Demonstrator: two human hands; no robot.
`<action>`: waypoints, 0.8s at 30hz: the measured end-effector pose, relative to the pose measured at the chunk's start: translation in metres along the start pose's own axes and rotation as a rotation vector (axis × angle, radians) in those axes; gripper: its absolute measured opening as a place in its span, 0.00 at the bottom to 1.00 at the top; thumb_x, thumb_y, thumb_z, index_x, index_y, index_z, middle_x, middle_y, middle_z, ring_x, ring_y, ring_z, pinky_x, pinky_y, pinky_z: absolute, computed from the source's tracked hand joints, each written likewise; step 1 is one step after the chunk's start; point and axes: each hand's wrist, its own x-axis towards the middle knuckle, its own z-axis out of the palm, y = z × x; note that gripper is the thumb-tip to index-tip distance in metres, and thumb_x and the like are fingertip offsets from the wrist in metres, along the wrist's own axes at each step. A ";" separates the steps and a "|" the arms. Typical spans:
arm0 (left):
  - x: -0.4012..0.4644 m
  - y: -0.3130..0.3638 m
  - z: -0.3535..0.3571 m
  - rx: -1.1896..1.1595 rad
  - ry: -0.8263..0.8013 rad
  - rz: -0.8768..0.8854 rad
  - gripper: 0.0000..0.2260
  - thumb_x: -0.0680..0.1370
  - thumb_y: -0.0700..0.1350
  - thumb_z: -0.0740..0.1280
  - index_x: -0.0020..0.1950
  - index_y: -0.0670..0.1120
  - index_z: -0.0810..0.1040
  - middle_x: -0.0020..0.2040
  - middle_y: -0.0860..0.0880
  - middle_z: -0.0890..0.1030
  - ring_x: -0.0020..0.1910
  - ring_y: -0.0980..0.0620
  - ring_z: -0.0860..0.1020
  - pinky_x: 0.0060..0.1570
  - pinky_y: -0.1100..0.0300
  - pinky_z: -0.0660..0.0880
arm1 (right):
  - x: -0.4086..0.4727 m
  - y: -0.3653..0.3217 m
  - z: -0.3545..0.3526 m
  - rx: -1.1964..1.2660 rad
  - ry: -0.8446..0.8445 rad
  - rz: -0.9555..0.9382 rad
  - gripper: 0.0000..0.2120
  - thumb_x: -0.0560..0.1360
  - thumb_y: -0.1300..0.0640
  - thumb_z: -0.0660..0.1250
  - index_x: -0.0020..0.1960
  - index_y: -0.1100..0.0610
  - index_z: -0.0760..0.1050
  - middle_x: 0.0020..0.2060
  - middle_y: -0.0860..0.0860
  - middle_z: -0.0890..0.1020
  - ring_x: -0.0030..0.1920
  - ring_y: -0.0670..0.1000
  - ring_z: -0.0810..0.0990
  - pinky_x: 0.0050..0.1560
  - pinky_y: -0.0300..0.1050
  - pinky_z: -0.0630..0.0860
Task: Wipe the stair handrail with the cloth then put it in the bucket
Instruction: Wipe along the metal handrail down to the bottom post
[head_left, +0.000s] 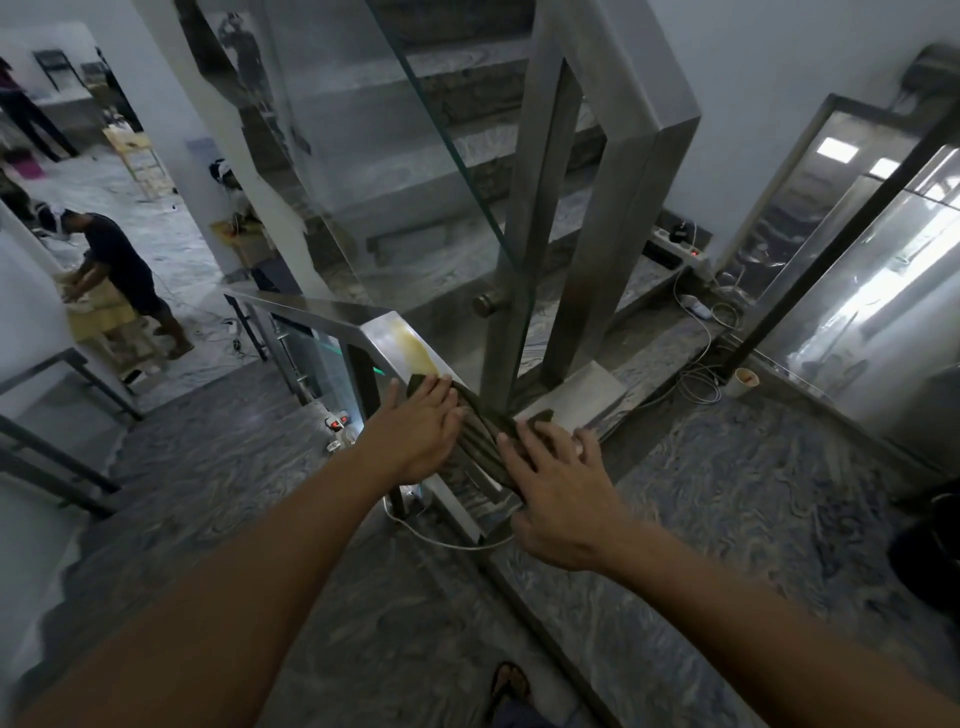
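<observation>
A dark olive cloth (480, 441) lies bunched on the flat steel stair handrail (387, 338) in the middle of the head view. My left hand (418, 428) presses flat on the cloth's far left end, fingers spread. My right hand (553, 480) lies flat over the cloth's near right end, fingers spread too. A yellowish stain (415, 351) marks the rail just beyond the cloth. A dark bucket (930, 551) shows partly at the right edge, on the floor.
A glass panel (441, 208) and tall steel posts (524, 234) rise behind the rail. White cables (696, 374) and a paper cup (744, 382) lie on the marble floor at right. Stairs descend at left, where a person (124, 270) bends over a table.
</observation>
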 end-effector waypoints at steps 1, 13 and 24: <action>0.003 -0.003 -0.001 0.020 0.011 0.007 0.23 0.83 0.51 0.42 0.77 0.45 0.52 0.79 0.48 0.48 0.78 0.51 0.45 0.75 0.43 0.41 | 0.001 -0.004 0.002 0.006 0.028 -0.014 0.40 0.70 0.38 0.43 0.77 0.57 0.45 0.78 0.58 0.46 0.77 0.59 0.39 0.73 0.62 0.36; 0.058 -0.048 -0.003 0.185 0.071 -0.065 0.25 0.81 0.53 0.41 0.77 0.49 0.41 0.79 0.47 0.38 0.77 0.48 0.38 0.71 0.39 0.36 | 0.057 -0.026 0.023 0.273 0.046 0.016 0.42 0.70 0.28 0.32 0.76 0.53 0.34 0.77 0.56 0.37 0.76 0.57 0.33 0.75 0.58 0.34; 0.104 -0.107 -0.028 0.156 0.025 0.074 0.34 0.73 0.61 0.35 0.76 0.47 0.38 0.78 0.48 0.38 0.72 0.55 0.31 0.72 0.47 0.33 | 0.111 -0.043 0.012 0.325 -0.014 0.094 0.46 0.65 0.28 0.30 0.76 0.53 0.33 0.76 0.56 0.34 0.75 0.56 0.31 0.74 0.58 0.35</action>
